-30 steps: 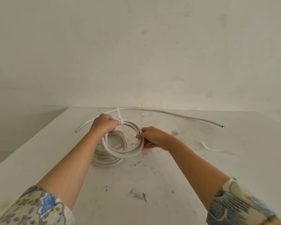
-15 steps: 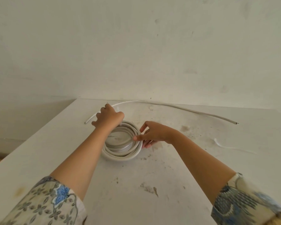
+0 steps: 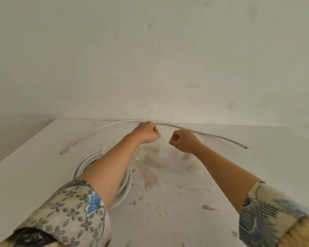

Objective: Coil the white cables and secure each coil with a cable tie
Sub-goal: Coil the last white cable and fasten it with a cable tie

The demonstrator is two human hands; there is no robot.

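I have left the coiled white round cable (image 3: pixel 125 186) on the stained white table (image 3: pixel 168 220) and reached to the long loose white cable (image 3: pixel 219 137) at the back edge. My left hand (image 3: pixel 147 132) and right hand (image 3: pixel 183 141) are clenched; whether they grip it, I cannot tell.

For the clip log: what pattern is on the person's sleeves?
A floral print, grey and blue on cream, clearest on the left sleeve in the head view.

- coiled cables (image 3: pixel 127 182) lie on the table (image 3: pixel 185 220), near left, under the left forearm.
- loose cable (image 3: pixel 221 138) arcs along the table's far edge, behind both hands.
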